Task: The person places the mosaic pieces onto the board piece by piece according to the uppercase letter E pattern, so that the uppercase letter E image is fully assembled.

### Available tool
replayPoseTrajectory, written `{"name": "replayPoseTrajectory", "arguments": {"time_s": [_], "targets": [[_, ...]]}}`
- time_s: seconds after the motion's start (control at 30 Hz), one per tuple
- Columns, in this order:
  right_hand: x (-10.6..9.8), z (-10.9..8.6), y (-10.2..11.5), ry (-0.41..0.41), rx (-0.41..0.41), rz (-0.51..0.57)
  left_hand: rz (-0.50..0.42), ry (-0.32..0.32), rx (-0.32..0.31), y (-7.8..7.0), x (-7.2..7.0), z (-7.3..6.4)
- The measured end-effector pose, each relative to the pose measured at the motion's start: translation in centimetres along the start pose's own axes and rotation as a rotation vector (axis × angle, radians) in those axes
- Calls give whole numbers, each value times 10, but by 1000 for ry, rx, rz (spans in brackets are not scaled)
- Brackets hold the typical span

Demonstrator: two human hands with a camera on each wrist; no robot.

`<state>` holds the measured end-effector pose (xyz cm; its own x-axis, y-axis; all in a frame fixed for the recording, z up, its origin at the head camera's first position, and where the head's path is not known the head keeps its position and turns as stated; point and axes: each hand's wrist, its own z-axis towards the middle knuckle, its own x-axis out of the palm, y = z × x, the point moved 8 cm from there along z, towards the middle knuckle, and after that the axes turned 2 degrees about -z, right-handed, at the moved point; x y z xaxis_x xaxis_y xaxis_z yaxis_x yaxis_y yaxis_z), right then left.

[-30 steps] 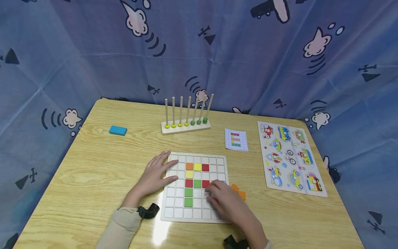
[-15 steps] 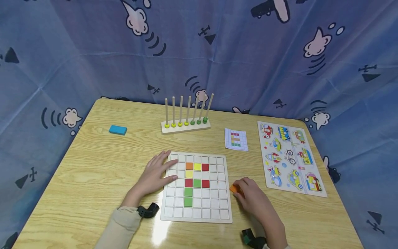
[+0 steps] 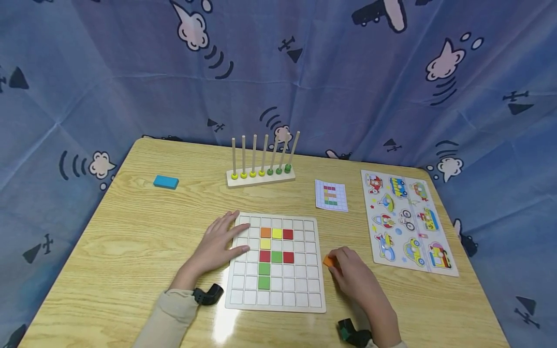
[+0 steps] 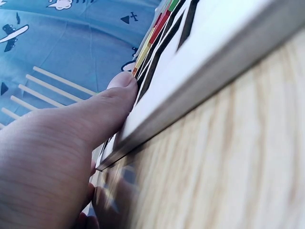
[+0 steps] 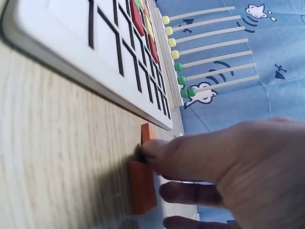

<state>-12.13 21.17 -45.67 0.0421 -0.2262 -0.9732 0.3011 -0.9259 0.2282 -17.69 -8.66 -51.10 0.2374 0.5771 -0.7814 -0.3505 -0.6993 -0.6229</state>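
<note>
A white grid board [image 3: 301, 286] lies flat on the table, with several orange, yellow, red and green square tiles in its cells. My left hand [image 3: 215, 246] rests on its left edge with fingers spread; in the left wrist view the thumb [image 4: 112, 107] lies on the board's top. Just off the board's right edge, my right hand [image 3: 354, 275] pinches an orange tile [image 3: 328, 261] at table level. The right wrist view shows this tile under the thumb and a second orange tile [image 5: 142, 188] beside it. The fingertips behind the tile are partly hidden.
A pattern card [image 3: 331, 196] lies beyond the board to the right. Behind stands a peg rack [image 3: 261, 180] with yellow and green beads. A blue block [image 3: 166, 182] is at far left, and a vehicle picture puzzle [image 3: 398, 232] at right. A patterned curtain [image 3: 278, 72] borders the table.
My right hand has moved right, from over the board beside the lower right red tile to the orange tiles on the table, and grips one. The left hand has stayed in place.
</note>
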Motion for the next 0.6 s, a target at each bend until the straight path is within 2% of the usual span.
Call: {"name": "replayPoseTrajectory", "arguments": {"time_s": [0.27, 0.37, 0.6], "targets": [[-4, 1, 5, -20, -6, 28, -3, -20, 13, -2, -2, -1], [-5, 2, 16, -18, -38, 54, -7, -26, 19, -3, -3, -1], [2, 3, 54, 48, -132, 139, -9, -20, 14, -4, -3, -1]]}}
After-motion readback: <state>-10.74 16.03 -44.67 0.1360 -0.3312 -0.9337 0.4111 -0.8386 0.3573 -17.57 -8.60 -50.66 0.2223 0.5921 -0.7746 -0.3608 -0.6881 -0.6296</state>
